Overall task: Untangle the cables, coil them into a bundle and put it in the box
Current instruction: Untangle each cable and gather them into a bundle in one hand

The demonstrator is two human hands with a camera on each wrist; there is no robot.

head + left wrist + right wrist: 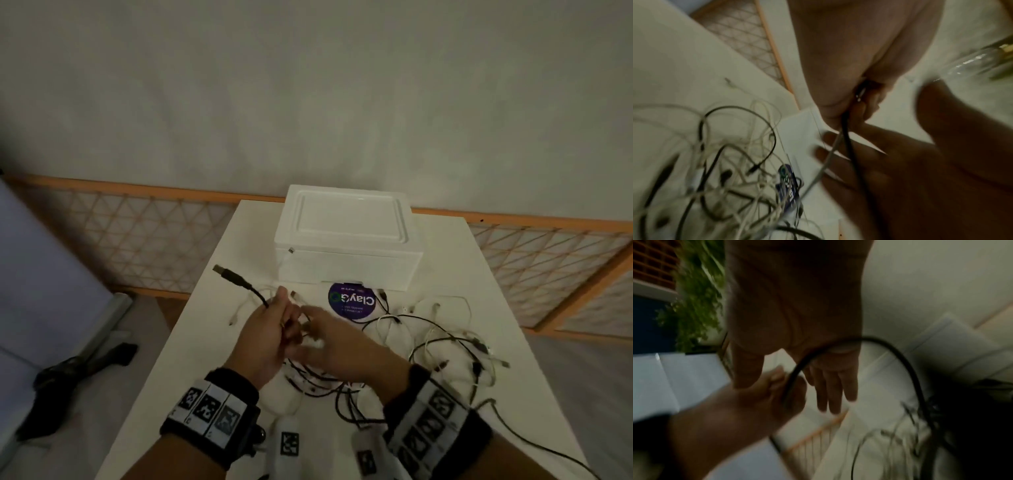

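Note:
A closed white box [347,236] stands at the back of the white table [219,342]. Black and white cables [445,346] lie tangled on the table's right half, and show blurred in the left wrist view [725,178]. My left hand [284,308] grips a black cable [239,281] whose USB plug [222,271] sticks up to the left. The grip shows in the left wrist view [849,100]. My right hand [325,335] is blurred, just right of the left one. In the right wrist view its fingers [830,389] are straight, with the black cable [890,347] arching across the palm.
A round purple label [352,301] lies in front of the box. Two white tagged devices [289,442] rest at the table's near edge. A wooden lattice rail [154,226] runs behind the table. A dark object [78,370] lies on the floor at left.

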